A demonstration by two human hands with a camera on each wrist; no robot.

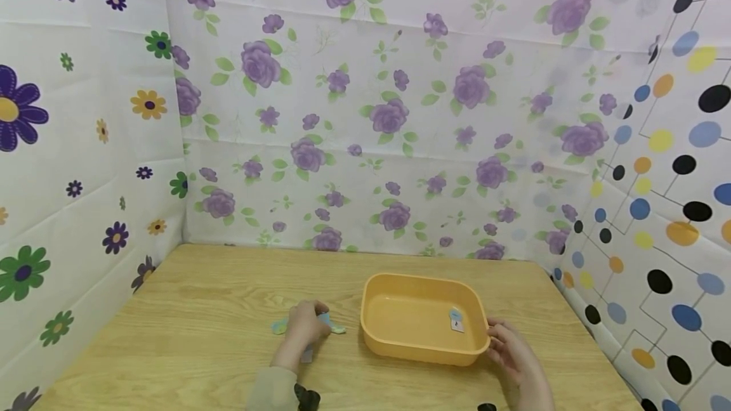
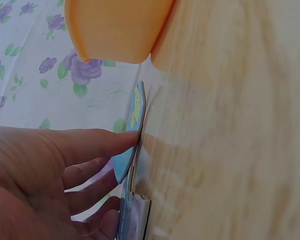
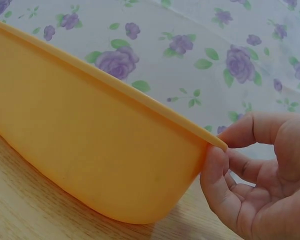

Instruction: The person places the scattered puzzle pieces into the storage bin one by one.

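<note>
My left hand (image 1: 305, 323) is low over the table, left of an orange plastic basin (image 1: 405, 322). In the left wrist view, its thumb and fingers pinch a thin, flat light-blue piece (image 2: 135, 110) with a yellow patch, standing on edge close to the tabletop. Another flat piece (image 2: 137, 215), pale with a dark edge, lies just below the fingers. Around that hand in the head view are small flat pieces, one greenish-blue piece (image 1: 279, 326) on its left. My right hand (image 1: 511, 351) grips the basin's right end, thumb and forefinger pinching the rim (image 3: 210, 139).
Inside the basin, toward its right side, lie small pieces, a blue one (image 1: 455, 313) and a white one (image 1: 457, 325) with a dark mark. The wooden table (image 1: 228, 284) is bordered by a flowered cloth (image 1: 342, 208) behind and patterned cloths at both sides.
</note>
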